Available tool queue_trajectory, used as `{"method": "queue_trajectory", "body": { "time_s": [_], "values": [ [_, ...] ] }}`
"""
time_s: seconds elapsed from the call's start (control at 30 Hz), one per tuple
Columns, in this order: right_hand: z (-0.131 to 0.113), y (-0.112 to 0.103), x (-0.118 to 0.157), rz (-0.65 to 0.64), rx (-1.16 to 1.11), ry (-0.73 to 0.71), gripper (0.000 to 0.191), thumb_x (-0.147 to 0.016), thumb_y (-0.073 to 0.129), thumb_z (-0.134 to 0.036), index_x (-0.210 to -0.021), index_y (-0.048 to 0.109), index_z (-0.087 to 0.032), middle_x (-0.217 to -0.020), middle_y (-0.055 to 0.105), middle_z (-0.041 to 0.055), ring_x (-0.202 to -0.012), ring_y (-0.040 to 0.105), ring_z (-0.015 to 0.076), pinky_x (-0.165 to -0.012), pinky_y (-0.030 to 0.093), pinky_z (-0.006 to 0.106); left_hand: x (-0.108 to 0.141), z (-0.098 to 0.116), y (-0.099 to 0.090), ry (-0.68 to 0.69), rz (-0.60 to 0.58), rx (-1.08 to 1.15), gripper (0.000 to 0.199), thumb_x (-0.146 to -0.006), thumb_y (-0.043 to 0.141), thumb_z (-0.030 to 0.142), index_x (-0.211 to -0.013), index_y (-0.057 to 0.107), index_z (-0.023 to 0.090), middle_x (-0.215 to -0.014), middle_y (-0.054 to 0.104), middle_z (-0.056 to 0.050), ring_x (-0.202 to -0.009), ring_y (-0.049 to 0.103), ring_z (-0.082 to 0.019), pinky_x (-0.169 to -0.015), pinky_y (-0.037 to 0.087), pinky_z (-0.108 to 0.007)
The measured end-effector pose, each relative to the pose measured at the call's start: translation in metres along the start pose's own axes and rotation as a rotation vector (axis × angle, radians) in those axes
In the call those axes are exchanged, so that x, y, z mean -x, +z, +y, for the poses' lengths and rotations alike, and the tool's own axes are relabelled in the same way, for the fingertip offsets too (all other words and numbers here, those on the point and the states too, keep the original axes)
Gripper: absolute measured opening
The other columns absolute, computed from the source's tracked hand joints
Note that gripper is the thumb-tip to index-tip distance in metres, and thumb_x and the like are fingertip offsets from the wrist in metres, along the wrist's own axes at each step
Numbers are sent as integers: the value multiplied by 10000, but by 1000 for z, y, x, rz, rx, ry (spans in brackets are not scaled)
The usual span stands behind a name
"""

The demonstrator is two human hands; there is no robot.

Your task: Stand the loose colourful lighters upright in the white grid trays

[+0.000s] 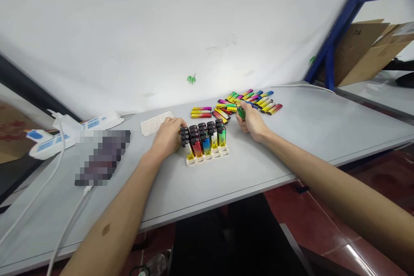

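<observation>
A white tray (208, 158) with slotted holes sits on a grey table (181, 194), carrying rows of upright lighters (205, 144) with black tops and shiny bodies in silver, red, blue, gold and green. The tray's front edge, nearest the person, shows bare slots.

The person's left hand (168, 136) is at the tray's left side, fingers curled toward the rear lighters; its fingertips are hidden, so whether this grip holds anything cannot be told. The right hand (254, 123) is behind and to the right of the tray, its grip closed around a green lighter (241, 112).

Loose lighters (274, 109) lie flat and jumbled behind the tray, mostly toward its right; the right hand covers part of this pile. A second white tray (153, 125), with many small holes, lies behind and left of the first, and the left hand covers its near right end.

Farther left of the tray are a white power strip (111, 118) with plugs and, nearer the person, a dark pixelated object (103, 157) joined to a white cable (87, 189). Behind the tray rises a white wall (155, 30) with a green mark (191, 79). Far right of it stand a blue metal frame (351, 8) and cardboard boxes (355, 47).
</observation>
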State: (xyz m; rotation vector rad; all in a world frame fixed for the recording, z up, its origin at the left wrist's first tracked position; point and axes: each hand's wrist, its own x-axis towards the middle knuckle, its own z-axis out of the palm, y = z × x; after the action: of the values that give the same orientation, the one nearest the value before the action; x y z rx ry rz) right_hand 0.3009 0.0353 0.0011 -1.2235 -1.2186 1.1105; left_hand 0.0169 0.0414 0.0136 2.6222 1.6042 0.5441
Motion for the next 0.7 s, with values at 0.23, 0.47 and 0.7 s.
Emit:
{"method": "queue_trajectory", "body": {
  "time_s": [0.23, 0.47, 0.7],
  "values": [
    [0, 0, 1, -22, 28, -32, 512, -949, 341, -518, -528, 325, -228, -450, 232, -51, -395, 152, 83, -379, 132, 243, 1, -5, 3, 42, -9, -25, 331, -754, 536, 83, -1043, 648, 199, -1013, 656, -96, -983, 499, -276, -846, 425, -399],
    [2, -1, 1, -36, 7, -51, 510, -945, 352, -538, -538, 344, -231, -448, 228, -57, -397, 152, 86, -384, 127, 246, 3, -5, 3, 60, -27, -5, 342, -782, 525, 134, -1041, 717, 247, -978, 619, -86, -972, 477, -275, -834, 450, -399],
    [-8, 2, 9, -142, 52, -143, 454, -903, 491, -633, -795, 580, -201, -631, 522, -10, -541, 459, 119, -495, 362, 248, 4, -3, 1, 53, -7, -8, 342, -791, 520, 141, -1070, 691, 243, -1000, 622, -100, -985, 491, -284, -845, 447, -414]
  ]
}}
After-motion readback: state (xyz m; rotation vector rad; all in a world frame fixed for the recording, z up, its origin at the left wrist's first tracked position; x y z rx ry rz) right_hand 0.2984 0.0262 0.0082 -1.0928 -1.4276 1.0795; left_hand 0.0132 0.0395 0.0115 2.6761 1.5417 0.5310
